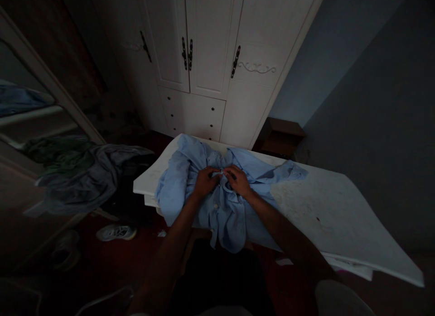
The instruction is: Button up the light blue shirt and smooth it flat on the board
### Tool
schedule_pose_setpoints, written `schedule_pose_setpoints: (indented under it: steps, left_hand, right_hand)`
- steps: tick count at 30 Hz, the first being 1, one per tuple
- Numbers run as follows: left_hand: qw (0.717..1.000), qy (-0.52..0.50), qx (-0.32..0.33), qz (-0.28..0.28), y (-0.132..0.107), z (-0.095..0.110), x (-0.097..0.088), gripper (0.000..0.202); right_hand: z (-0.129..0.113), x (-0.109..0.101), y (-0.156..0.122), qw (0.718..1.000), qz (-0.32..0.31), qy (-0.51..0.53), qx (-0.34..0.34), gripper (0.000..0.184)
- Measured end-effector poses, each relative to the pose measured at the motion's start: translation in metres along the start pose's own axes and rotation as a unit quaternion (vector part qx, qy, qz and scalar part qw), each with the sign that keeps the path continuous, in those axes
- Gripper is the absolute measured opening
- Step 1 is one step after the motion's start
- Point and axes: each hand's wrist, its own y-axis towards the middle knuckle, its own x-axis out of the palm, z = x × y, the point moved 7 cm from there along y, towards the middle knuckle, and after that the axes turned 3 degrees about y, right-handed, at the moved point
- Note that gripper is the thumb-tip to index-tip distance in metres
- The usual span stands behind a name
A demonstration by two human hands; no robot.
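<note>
A light blue shirt lies crumpled on a white table, its lower part hanging over the near edge. My left hand and my right hand meet at the shirt's front near the collar. Both hands are closed, pinching the fabric between fingertips at the same spot. The small part they pinch is too dark to make out.
A white wardrobe with dark handles stands behind the table. Grey and green clothes are piled at the left. A white shoe lies on the dark red floor. A brown box sits by the wall.
</note>
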Motion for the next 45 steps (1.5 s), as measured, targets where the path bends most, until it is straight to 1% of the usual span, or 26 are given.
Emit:
schedule_pose_setpoints:
  steps: [3, 4, 10, 14, 19, 22, 26, 29, 32, 34, 38, 40, 42, 45]
  left_hand:
    - [0.999, 0.002, 0.011, 0.034, -0.001, 0.005, -0.007, 0.016]
    - [0.999, 0.009, 0.018, 0.038, -0.002, 0.007, -0.008, 0.016]
    - [0.992, 0.098, 0.077, 0.028, -0.007, 0.022, -0.005, 0.022]
    - [0.993, 0.092, 0.067, 0.021, -0.006, 0.021, -0.005, 0.018]
    - [0.998, 0.043, 0.033, 0.018, -0.003, 0.014, -0.006, 0.018]
    - [0.999, 0.014, 0.012, 0.026, -0.003, 0.009, -0.006, 0.018]
    - [0.999, -0.041, -0.008, 0.025, -0.003, 0.005, -0.005, 0.017]
    - [0.996, -0.081, -0.037, 0.027, -0.003, 0.002, -0.004, 0.016]
    - [0.985, -0.154, -0.071, 0.041, -0.003, -0.003, -0.004, 0.014]
    - [0.975, -0.197, -0.084, 0.055, -0.003, -0.007, -0.006, 0.017]
    - [0.964, -0.235, -0.093, 0.084, -0.004, -0.013, -0.012, 0.03]
    - [0.955, -0.263, -0.099, 0.101, -0.005, -0.015, -0.015, 0.033]
    - [0.943, -0.293, -0.111, 0.116, -0.005, -0.016, -0.016, 0.033]
    - [0.928, -0.306, -0.149, 0.153, -0.006, -0.022, -0.018, 0.027]
  right_hand:
    - [0.001, -0.003, 0.0, 1.0, 0.015, -0.005, 0.007, 0.021]
    - [0.001, -0.004, 0.0, 1.0, 0.019, -0.004, 0.008, 0.021]
    - [0.0, -0.007, -0.001, 1.0, 0.03, -0.004, 0.006, 0.023]
    - [-0.001, -0.005, -0.002, 1.0, 0.025, -0.005, 0.002, 0.022]
    - [-0.003, -0.004, -0.001, 1.0, 0.018, 0.002, 0.007, 0.022]
    - [-0.002, -0.003, 0.0, 0.999, 0.016, 0.025, 0.012, 0.022]
    - [0.001, -0.002, 0.001, 0.998, 0.001, 0.049, 0.028, 0.022]
    - [0.003, -0.001, 0.001, 0.998, -0.001, 0.054, 0.037, 0.02]
    - [0.007, -0.001, 0.001, 0.997, -0.001, 0.069, 0.047, 0.019]
    - [0.011, 0.001, 0.001, 0.996, -0.005, 0.075, 0.052, 0.018]
    - [0.014, 0.009, 0.001, 0.995, -0.054, 0.075, 0.035, 0.016]
    - [0.014, 0.011, 0.0, 0.994, -0.068, 0.082, 0.032, 0.016]
    - [0.016, 0.01, 0.0, 0.993, -0.055, 0.091, 0.046, 0.015]
    - [0.022, 0.002, -0.002, 0.989, -0.003, 0.116, 0.093, 0.014]
